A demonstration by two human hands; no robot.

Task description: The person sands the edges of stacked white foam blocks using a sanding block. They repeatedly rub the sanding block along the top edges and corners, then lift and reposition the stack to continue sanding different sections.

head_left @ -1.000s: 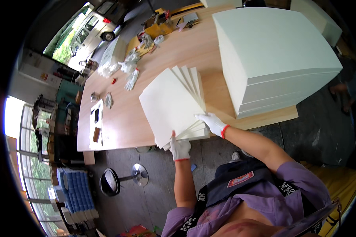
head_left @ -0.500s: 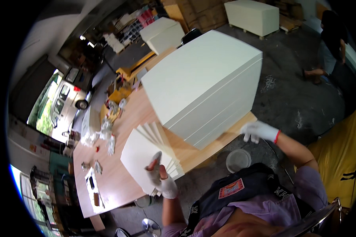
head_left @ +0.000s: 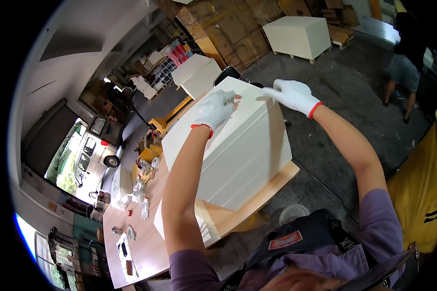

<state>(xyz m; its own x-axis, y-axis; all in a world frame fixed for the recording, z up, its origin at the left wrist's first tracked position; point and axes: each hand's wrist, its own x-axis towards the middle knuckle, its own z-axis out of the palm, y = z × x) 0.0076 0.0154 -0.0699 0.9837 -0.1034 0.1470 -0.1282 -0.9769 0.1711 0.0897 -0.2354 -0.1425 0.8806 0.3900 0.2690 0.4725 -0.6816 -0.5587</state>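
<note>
A tall block of stacked white sheets (head_left: 245,165) stands on the wooden table, its layers showing as lines along the side. Over its top is my left hand (head_left: 215,109), in a white knit glove with a red cuff; bare fingertips show, and the fingers are bent but apart. At the far right corner of the stack, my right hand (head_left: 293,94), gloved likewise, points its fingers left with the thumb apart. I see no sheet lifted in either hand. Closer to me, fanned white sheets (head_left: 206,225) lie partly behind my left forearm.
On the left of the wooden table (head_left: 150,242) lie plastic bags (head_left: 138,189) and a white tray (head_left: 126,257) with a dark item. A round tub (head_left: 293,213) sits on the floor below. Another pale stack (head_left: 298,39) rests on a pallet; a person (head_left: 403,72) stands at far right.
Both hands have moved up and away from me, the left from the fanned sheets and the right from beside the table edge, to the top of the stack. The view has tilted upward.
</note>
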